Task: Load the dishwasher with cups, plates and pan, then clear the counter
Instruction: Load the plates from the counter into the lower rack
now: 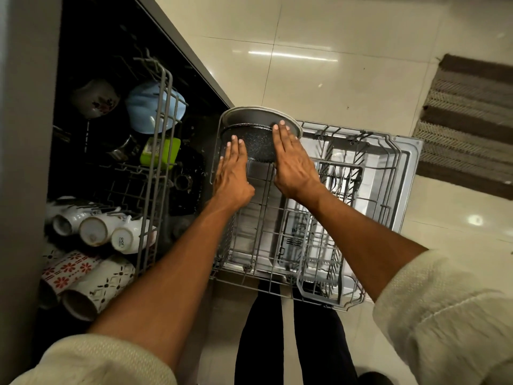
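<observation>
A pan (pixel 251 141) is steadied on edge in the lower rack (pixel 319 245).
Pressed by straight fingers of left hand (pixel 231 173) and right hand (pixel 291 159), ungripped; it could tip.

My left hand (pixel 231 173) and right hand (pixel 291 159), fingers straight, press on a dark speckled pan (pixel 256 143) standing on edge at the far end of the pulled-out lower rack (pixel 385 195). A grey plate (pixel 266 116) stands just behind the pan. Upper rack (pixel 155 168) on my left holds mugs (pixel 94 232), a blue cup (pixel 147 107), a green box (pixel 159 151). Striped rug (pixel 469 120) on the tiled floor (pixel 333 65).
</observation>
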`<state>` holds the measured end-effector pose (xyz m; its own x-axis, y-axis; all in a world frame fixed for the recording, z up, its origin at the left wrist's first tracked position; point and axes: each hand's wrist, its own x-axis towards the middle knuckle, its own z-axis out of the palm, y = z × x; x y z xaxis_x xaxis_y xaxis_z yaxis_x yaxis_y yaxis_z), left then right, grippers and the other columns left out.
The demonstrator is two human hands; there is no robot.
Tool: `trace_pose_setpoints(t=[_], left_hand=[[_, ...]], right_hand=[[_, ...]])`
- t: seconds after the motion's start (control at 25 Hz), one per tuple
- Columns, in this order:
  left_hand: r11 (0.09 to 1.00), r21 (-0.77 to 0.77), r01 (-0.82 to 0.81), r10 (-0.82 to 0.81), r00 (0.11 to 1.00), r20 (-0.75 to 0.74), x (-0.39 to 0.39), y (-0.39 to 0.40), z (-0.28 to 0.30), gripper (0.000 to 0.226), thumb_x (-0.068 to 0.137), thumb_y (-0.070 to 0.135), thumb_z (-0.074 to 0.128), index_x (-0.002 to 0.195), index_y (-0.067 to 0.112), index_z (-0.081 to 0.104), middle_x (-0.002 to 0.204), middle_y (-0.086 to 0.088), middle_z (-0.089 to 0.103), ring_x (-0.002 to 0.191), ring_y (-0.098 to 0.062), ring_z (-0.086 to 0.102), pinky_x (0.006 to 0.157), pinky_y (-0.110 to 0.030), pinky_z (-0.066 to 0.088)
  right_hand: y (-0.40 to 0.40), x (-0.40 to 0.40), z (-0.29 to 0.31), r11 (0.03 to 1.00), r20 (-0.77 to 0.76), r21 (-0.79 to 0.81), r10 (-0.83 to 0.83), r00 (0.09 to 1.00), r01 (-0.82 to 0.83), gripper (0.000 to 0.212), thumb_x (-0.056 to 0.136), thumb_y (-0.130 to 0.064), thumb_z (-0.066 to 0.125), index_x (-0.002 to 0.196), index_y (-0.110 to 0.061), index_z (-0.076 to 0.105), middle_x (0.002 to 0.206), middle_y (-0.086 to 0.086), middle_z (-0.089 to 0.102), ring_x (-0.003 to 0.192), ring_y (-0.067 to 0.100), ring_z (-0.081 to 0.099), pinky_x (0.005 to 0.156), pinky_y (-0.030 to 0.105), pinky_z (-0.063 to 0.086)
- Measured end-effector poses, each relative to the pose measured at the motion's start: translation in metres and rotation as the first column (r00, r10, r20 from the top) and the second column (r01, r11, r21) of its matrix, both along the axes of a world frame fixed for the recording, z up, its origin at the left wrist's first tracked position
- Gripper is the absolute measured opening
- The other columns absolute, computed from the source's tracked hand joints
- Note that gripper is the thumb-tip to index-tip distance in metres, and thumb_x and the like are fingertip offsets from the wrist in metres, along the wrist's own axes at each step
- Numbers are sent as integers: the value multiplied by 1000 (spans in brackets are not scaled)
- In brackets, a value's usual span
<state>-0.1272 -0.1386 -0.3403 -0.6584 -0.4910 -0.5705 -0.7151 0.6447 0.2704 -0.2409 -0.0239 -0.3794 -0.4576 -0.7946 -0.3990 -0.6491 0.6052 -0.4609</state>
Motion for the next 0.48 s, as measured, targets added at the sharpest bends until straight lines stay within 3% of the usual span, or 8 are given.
trace_pose_setpoints(t=[0.16,0.48], left_hand=[[998,-21,56,-56,998,-30,14,21,20,105,78,2,64,158,8,-5,165,-10,-15,153,-22,-12,125,-38,0],[1000,-15,15,-16,999,-31,56,89,81,93,92,18,56,157,13,-10,164,-6,-18,152,-17,-15,124,-36,-4]], right_hand=[[18,18,25,990,-53,63,126,991,-123,89,92,-14,46,158,-7,-12,166,17,-16,155,27,-9,127,42,7],[64,87,120,952,-89,160,277,957,-260,79,104,-41,30,156,-8,-19,159,13,-29,152,26,-20,123,38,-11]])
